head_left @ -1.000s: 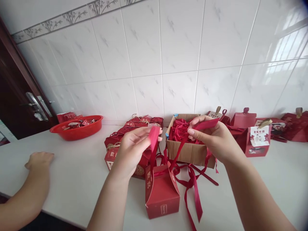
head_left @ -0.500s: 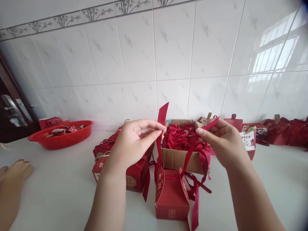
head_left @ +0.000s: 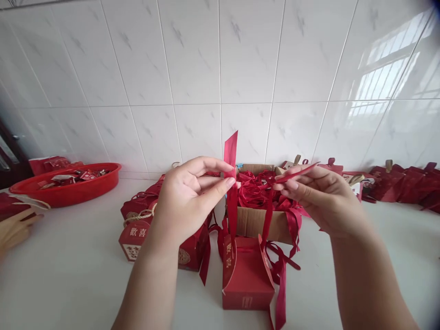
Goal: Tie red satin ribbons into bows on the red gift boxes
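My left hand [head_left: 187,197] pinches one end of a red ribbon [head_left: 231,153], which sticks up above my fingers. My right hand [head_left: 318,197] pinches the ribbon's other end, pointing up to the right. Both strands run down into a small red gift box [head_left: 245,286] that stands on the white counter [head_left: 75,270] in front of me, its top flaps up. Behind my hands is a cardboard box [head_left: 256,222] full of loose red ribbons.
A pile of filled red gift boxes [head_left: 137,229] lies left of centre. A red basin [head_left: 65,185] with small packets sits far left. More red boxes [head_left: 402,185] line the tiled wall at right. Another person's hand [head_left: 15,227] rests at the left edge.
Both ribbon ends have been raised and pulled taut above the small box. The view has shifted right, and the other person's hand has slid toward the left edge.
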`<state>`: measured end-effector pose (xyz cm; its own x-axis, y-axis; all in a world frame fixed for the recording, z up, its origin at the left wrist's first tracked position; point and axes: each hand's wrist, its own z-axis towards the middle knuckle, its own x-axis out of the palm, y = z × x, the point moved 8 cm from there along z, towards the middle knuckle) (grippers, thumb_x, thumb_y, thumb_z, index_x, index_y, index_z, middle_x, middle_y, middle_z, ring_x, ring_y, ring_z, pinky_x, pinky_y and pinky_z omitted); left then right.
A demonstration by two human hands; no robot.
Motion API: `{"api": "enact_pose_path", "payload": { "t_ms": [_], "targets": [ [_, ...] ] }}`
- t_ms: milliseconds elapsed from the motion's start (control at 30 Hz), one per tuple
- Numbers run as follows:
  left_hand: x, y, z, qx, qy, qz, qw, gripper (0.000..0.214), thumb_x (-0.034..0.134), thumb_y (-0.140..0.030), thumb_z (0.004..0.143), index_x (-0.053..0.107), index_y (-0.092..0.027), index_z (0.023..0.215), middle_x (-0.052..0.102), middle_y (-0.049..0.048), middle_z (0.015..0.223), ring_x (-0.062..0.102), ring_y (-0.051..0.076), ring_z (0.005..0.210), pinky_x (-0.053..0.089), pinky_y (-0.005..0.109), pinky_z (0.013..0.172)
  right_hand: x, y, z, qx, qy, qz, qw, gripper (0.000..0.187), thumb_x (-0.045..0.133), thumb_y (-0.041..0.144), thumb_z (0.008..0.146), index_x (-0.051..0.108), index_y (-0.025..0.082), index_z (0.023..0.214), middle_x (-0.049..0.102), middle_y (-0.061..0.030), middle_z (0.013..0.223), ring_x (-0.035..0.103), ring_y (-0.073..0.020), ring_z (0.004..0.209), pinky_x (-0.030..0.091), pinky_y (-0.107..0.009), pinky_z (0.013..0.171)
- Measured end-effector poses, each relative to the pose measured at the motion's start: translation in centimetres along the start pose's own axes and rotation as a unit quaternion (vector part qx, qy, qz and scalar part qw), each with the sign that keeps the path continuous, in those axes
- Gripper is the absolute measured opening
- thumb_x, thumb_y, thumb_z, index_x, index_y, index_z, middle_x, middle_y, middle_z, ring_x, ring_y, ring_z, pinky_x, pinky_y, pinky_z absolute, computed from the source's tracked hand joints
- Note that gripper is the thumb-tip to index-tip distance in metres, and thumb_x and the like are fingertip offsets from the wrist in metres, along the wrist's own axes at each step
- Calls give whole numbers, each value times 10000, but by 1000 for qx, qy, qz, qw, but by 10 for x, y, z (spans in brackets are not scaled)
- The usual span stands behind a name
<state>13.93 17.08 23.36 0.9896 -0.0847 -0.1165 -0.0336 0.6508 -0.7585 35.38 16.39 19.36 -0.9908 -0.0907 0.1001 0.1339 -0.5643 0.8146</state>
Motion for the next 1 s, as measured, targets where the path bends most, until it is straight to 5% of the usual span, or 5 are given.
{"api": "enact_pose_path", "payload": {
  "t_ms": [233,433,567,733,1000],
  "targets": [
    [2,3,0,37,9,-33,999,268,744,-179,748,748,-268,1000,763,3,933,724,185,806,613,253,725,-6,16,-4,-71,-98,-73,990,137,743,277,766,610,248,757,608,45,606,588,-119,533,514,-263,512],
    [-2,1,0,42,-13,-27,999,208,738,-177,757,766,-245,951,770,0,821,733,181,786,604,265,761,-1,33,-12,-164,-163,-107,967,199,702,161,789,531,245,732,578,30,702,593,-124,652,487,-260,568],
    [-9,-8,-2,66,-71,-14,995,210,757,-128,719,776,-230,901,771,-4,798,729,175,767,591,262,751,5,36,-14,-202,-172,-139,954,115,685,158,807,616,245,777,599,22,708,612,-134,678,502,-270,578],
    [-8,-12,-3,81,-72,0,994,241,761,-109,702,769,-233,909,770,-5,823,716,162,743,580,266,755,6,38,-15,-224,-175,-181,942,129,676,149,822,707,265,871,700,12,814,670,-148,763,562,-294,656],
    [3,-9,-2,82,43,39,995,238,712,-141,757,769,-250,961,763,2,809,681,142,703,555,216,629,4,42,-18,-237,-177,-185,937,185,689,150,813,738,292,922,731,14,914,689,-180,865,601,-338,743]
  ]
}}
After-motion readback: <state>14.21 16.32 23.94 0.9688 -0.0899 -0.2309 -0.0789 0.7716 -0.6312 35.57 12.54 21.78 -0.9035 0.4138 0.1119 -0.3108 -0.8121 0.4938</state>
